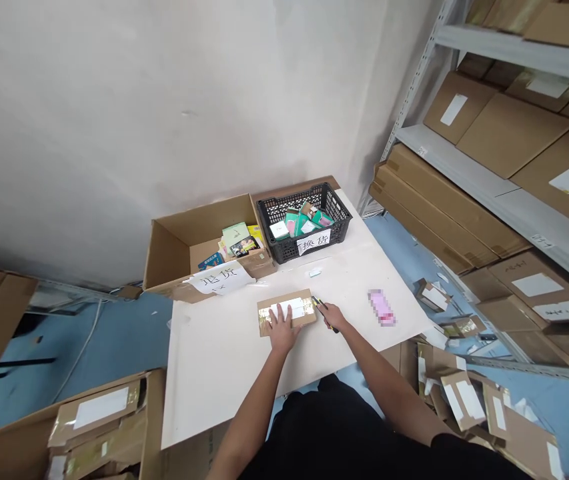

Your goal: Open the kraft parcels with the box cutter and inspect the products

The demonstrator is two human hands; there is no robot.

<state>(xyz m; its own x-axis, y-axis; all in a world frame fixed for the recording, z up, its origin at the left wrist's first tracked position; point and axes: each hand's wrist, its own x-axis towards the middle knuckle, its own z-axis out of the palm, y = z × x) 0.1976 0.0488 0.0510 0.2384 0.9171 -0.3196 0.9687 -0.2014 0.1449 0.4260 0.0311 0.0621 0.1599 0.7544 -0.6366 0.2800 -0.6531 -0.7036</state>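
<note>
A small taped cardboard box [270,304] with a white label lies on the white table, in front of the containers. My left hand [283,330] rests flat on top of it, fingers spread over the label. At the box's right end, my right hand [333,316] is closed around a black and yellow utility knife [320,304]. The knife's tip is at or very near the taped edge; whether the blade touches the tape I cannot tell.
An open carton [169,257] and a black plastic basket [284,250], both holding small packages, stand at the table's [204,373] back. A blurred pink item [381,308] lies right. Shelves [484,180] of boxes rise at right; a carton of parcels [155,413] stands lower left.
</note>
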